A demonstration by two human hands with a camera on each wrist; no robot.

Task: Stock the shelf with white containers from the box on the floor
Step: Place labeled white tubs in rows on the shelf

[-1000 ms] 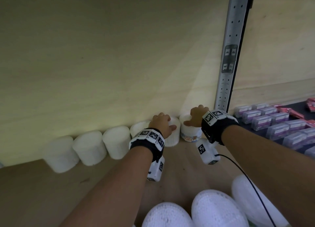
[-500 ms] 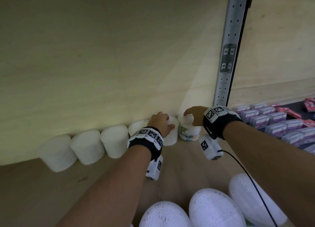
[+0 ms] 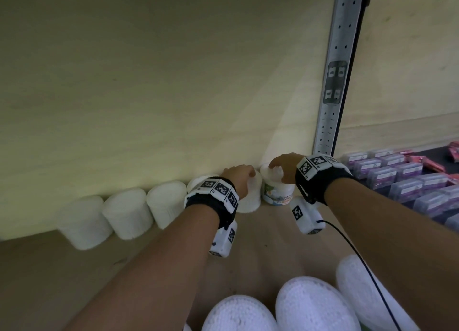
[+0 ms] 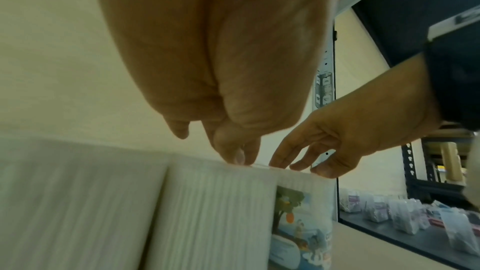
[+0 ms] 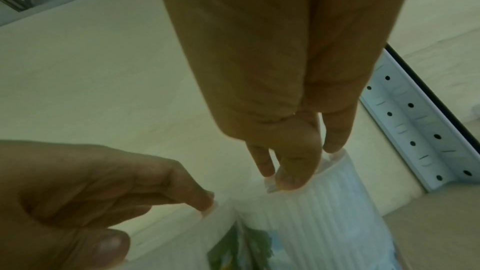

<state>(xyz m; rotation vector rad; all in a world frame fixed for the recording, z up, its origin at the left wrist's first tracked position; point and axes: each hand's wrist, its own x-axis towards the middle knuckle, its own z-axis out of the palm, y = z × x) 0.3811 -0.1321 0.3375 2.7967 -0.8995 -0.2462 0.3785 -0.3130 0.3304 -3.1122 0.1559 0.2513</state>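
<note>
Several white ribbed containers stand in a row along the back wall of the wooden shelf (image 3: 273, 234). My left hand (image 3: 238, 179) hovers over one plain container (image 3: 250, 199). Only its fingertips (image 4: 239, 157) touch the lid, and the thumb (image 5: 109, 241) hangs free. My right hand (image 3: 283, 166) arches over the end container (image 3: 278, 194), which carries a colourful label (image 4: 293, 213). Its thumb (image 5: 293, 180) and fingers span that lid's rim and pinch it from above. The floor box is out of view.
A perforated metal upright (image 3: 330, 102) rises just right of the labelled container. Beyond it, purple packets (image 3: 397, 176) fill the neighbouring shelf. Three white lids (image 3: 315, 303) sit near the front edge below my arms. A cable (image 3: 367, 268) trails from my right wrist.
My right hand has risen from lying over the labelled container's lid to fingertips on its rim, so the lid top now shows. The left hand has hardly moved.
</note>
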